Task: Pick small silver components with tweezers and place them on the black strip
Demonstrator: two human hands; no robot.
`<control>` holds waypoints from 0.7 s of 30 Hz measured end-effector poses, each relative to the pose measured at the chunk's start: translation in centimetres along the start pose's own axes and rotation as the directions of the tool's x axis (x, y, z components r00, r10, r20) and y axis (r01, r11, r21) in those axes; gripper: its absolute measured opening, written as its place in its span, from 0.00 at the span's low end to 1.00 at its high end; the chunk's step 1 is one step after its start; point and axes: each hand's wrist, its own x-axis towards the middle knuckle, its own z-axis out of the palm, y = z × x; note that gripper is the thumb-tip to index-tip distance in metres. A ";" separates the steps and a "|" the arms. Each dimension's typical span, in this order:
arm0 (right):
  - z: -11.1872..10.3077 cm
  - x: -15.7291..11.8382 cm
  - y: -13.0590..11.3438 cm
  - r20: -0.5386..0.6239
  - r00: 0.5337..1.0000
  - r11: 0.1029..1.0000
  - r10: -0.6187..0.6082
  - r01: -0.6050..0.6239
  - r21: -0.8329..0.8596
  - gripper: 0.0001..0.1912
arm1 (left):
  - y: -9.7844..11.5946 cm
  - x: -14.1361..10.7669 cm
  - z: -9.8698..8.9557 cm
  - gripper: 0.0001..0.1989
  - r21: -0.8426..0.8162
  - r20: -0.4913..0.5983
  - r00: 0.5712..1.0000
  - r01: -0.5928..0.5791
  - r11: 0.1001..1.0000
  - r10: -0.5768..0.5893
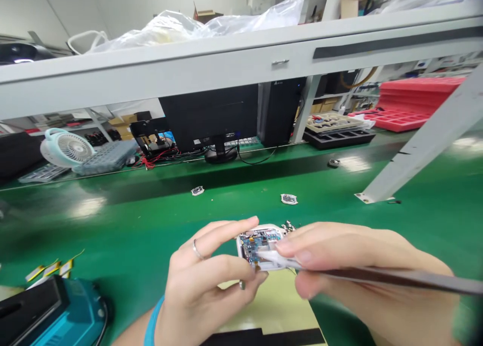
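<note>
My left hand (211,280) holds a small white-framed device (241,243) by its edges, its blue circuit board (253,246) facing up. Closed around a pair of metal tweezers (388,276), my right hand (350,255) reaches in from the right. A whitish, blurred piece (272,258) shows at the tweezer end, over the board; I cannot make out what it is or whether it touches the board. Several tiny parts (289,227) lie just behind the device. Under the hands is a pale yellow sheet (281,306) with a black strip.
Two similar white-framed boards (289,199) and a small dark piece (334,163) lie farther back on the green table (143,245). A teal-and-black machine (71,311) and several flat yellow-edged cells (52,268) are at left. Behind stand a monitor (215,117), a fan (68,147) and a slanting shelf leg (418,150).
</note>
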 end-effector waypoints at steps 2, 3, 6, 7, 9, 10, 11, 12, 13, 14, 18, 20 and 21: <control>0.1 0.0 0.0 -0.034 0.999 1.000 0.001 -0.001 0.003 0.10 | 0.1 -0.1 -0.1 0.06 -0.029 0.005 1.000 0.002 1.000 -0.002; 0.1 0.1 0.0 -0.057 0.998 1.000 0.002 -0.001 0.016 0.09 | 0.1 -0.2 -0.1 0.06 -0.044 0.010 1.000 0.010 0.999 -0.009; 0.0 0.5 -0.2 -0.059 0.998 0.995 -0.015 0.020 0.096 0.13 | 0.2 -0.3 -0.2 0.06 -0.073 0.007 1.000 0.014 0.997 -0.014; -0.1 0.7 -0.3 -0.030 0.999 0.994 -0.016 0.019 0.111 0.14 | 0.2 -0.3 -0.2 0.06 -0.068 0.004 1.000 0.010 0.998 -0.010; -0.3 0.9 -0.6 0.040 0.999 0.994 -0.007 0.003 0.110 0.13 | 0.3 -0.3 -0.1 0.06 -0.037 0.004 1.000 -0.005 0.999 0.006; -0.3 0.8 -0.7 0.067 0.998 0.995 0.002 -0.009 0.098 0.12 | 0.3 -0.3 -0.1 0.06 -0.021 0.006 1.000 -0.018 1.000 0.018; -0.3 0.8 -0.8 0.081 0.997 0.996 0.007 -0.014 0.084 0.12 | 0.2 -0.3 0.0 0.06 -0.008 0.010 1.000 -0.027 1.000 0.027; -0.3 0.6 -0.8 0.085 0.996 0.997 0.013 -0.019 0.069 0.12 | 0.2 -0.4 0.0 0.05 -0.003 0.015 0.999 -0.035 0.999 0.035; -0.3 0.4 -0.9 0.077 0.997 0.998 0.012 -0.016 0.057 0.12 | 0.2 -0.4 -0.1 0.05 -0.005 0.020 0.999 -0.042 0.999 0.042; -0.2 0.2 -0.9 0.055 0.998 0.999 0.013 -0.015 0.044 0.12 | 0.1 -0.5 -0.1 0.05 -0.011 0.025 0.999 -0.045 0.999 0.045; -0.3 -0.3 -0.8 0.022 0.999 0.996 0.034 -0.035 0.082 0.10 | 0.0 -0.5 -0.3 0.02 -0.004 0.017 0.998 -0.055 0.998 0.055; -0.5 -0.3 -0.9 0.058 0.997 0.987 0.058 -0.065 0.146 0.09 | -0.1 -0.4 -0.3 0.02 0.004 0.010 0.997 -0.073 0.997 0.073; -0.7 -0.2 -0.9 0.073 0.996 0.984 0.059 -0.071 0.162 0.09 | -0.2 -0.4 -0.3 0.04 0.003 0.006 0.996 -0.085 0.996 0.085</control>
